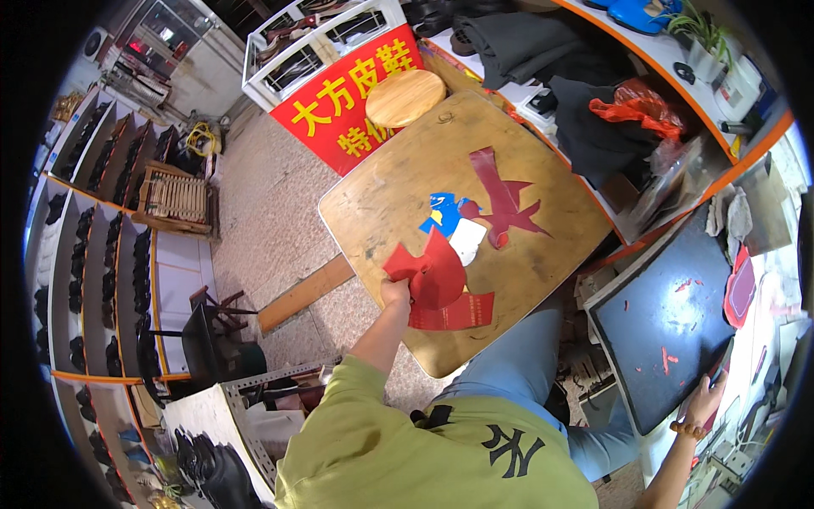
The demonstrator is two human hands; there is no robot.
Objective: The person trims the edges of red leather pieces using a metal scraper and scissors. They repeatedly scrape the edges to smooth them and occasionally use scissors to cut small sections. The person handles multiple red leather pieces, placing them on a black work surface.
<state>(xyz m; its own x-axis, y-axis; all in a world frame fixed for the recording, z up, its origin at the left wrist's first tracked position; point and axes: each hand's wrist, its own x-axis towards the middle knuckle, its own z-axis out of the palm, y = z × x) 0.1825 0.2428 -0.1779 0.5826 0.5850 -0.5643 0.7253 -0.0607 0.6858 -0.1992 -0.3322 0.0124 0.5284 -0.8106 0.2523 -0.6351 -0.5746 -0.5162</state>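
Plainly, in the head view, a red notched piece (pixel 439 267) of sheet material is pinched at its left edge by the left hand (pixel 395 293), over the near side of the wooden counter (pixel 373 187). A printed red piece (pixel 462 315) is partly covered by it; whether that one is also gripped cannot be told. The right hand (pixel 705 400) is set well apart, curled at the near edge of a dark-topped counter (pixel 632 327); whether anything is held there cannot be told. For clean handling, the red piece would best be gripped lightly near its edge, its flaps kept flat and uncreased, and be kept clear of the white piece (pixel 468 241), the blue piece (pixel 441 204) and the maroon piece (pixel 500 195), so that none is dragged along. Red scraps (pixel 666 360) on the dark top should be kept from under any piece laid there. As for writing, large yellow characters are borne by a red sign (pixel 346 95), rows of small pale marks by the printed red piece, and a dark monogram by the green shirt (pixel 407 475).
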